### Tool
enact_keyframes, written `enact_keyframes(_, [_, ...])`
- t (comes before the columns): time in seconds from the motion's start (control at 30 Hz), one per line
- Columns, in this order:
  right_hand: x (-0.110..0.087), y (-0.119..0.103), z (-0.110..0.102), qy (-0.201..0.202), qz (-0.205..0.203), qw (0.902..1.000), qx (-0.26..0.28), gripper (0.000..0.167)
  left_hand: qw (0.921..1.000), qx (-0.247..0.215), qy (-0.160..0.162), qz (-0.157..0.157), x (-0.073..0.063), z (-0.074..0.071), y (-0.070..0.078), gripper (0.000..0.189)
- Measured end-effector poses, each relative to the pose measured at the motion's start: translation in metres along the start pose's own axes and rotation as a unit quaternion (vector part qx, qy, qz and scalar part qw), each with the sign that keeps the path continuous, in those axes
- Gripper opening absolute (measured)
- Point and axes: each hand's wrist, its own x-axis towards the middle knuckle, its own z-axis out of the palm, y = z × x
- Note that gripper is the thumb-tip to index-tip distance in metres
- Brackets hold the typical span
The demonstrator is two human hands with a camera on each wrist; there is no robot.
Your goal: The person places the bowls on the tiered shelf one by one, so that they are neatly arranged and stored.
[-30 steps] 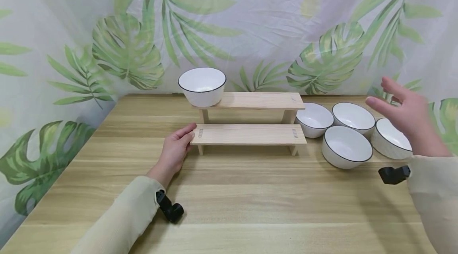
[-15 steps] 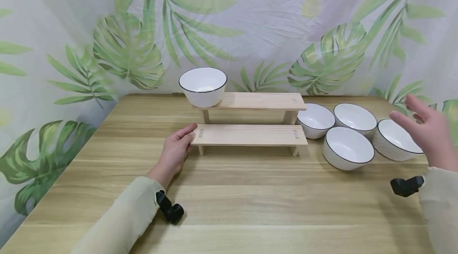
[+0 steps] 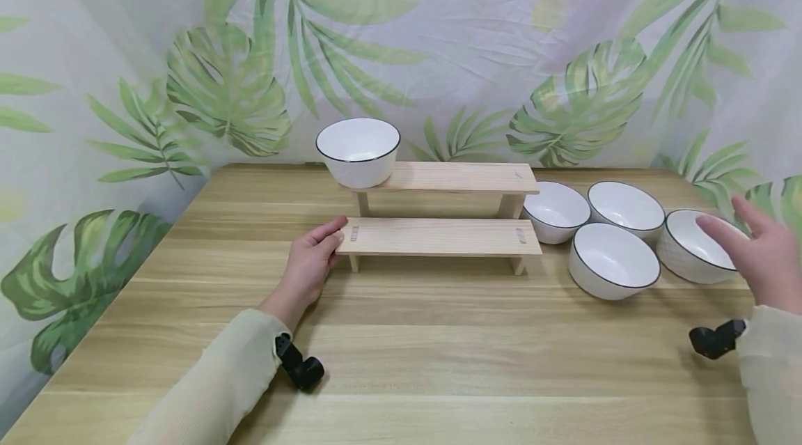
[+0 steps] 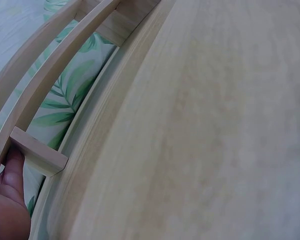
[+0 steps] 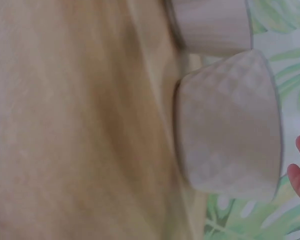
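Observation:
A two-tier wooden stand (image 3: 438, 237) sits mid-table. My left hand (image 3: 305, 267) pinches the left end of its lower board between thumb and fingers; in the left wrist view the thumb (image 4: 13, 172) is beside the stand's leg. On the upper board's left end rests a white bowl (image 3: 357, 159) with a dark rim. My right hand (image 3: 769, 260) is raised at the far right, fingers spread and holding nothing. Nearest to it is the rightmost white bowl (image 3: 692, 253), whose outside shows a diamond pattern in the right wrist view. The hand overlaps that bowl's right edge in the head view.
Also grouped right of the stand are a front bowl (image 3: 612, 267), a back bowl (image 3: 626, 208) and a bowl (image 3: 554, 212) close against the stand's right end. A leaf-print cloth (image 3: 464, 48) hangs behind the wooden table (image 3: 438, 347).
My right hand has moved right and down, from over the rightmost bowl to its right side. The left hand keeps its grip on the stand, and the bowls have stayed put.

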Motion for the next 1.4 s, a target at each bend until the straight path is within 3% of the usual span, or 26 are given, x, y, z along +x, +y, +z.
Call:
enact_keyframes(0.33, [0.006, 0.017, 0.009, -0.008, 0.021, 0.9967, -0.078, 0.083, 1.0000, -0.009, -0.004, -0.003, 0.000, 0.000, 0.000, 0.042])
enact_keyframes(0.7, [0.011, 0.023, 0.013, -0.026, -0.021, 0.9798, -0.197, 0.092, 1.0000, -0.004, -0.005, -0.004, -0.001, 0.000, 0.001, 0.041])
enact_keyframes(0.83, [0.013, 0.024, 0.014, -0.029, -0.029, 0.9740, -0.223, 0.096, 1.0000, -0.003, -0.006, -0.005, -0.002, 0.000, 0.002, 0.041])
enact_keyframes(1.13, [0.013, 0.018, 0.016, -0.043, 0.028, 0.9683, -0.245, 0.106, 1.0000, -0.003, -0.002, -0.005, -0.002, 0.000, 0.003, 0.041])
enact_keyframes(1.4, [0.012, 0.014, 0.014, -0.035, 0.023, 0.9604, -0.275, 0.106, 1.0000, -0.004, -0.004, -0.006, -0.001, 0.000, 0.002, 0.041])
